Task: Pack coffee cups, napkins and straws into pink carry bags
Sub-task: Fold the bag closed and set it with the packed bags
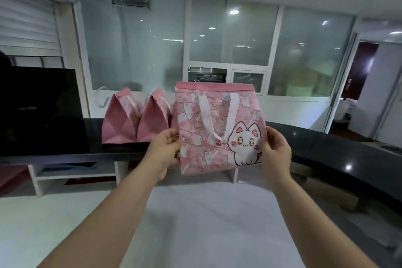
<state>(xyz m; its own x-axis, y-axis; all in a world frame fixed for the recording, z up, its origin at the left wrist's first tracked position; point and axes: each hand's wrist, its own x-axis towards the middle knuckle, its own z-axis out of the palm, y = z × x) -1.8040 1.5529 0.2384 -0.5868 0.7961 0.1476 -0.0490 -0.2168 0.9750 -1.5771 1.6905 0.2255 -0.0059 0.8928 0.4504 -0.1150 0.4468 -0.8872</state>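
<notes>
Frosted glass panels are filling the wall across the top of the frame, and below them a black counter is running from left to right. You are holding a pink carry bag up flat in the middle of the frame, above a white cloth-covered surface. Its front is showing a white cartoon cat at the lower right, and its white handle is hanging down against the print. Your left hand is pinching the bag's left edge, thumb on the front; your right hand is gripping the right edge beside the cat. Just left of it, two more pink bags are standing side by side on the counter, tops folded to a peak. Further left, a dark screen is sitting at the frame's left edge.
</notes>
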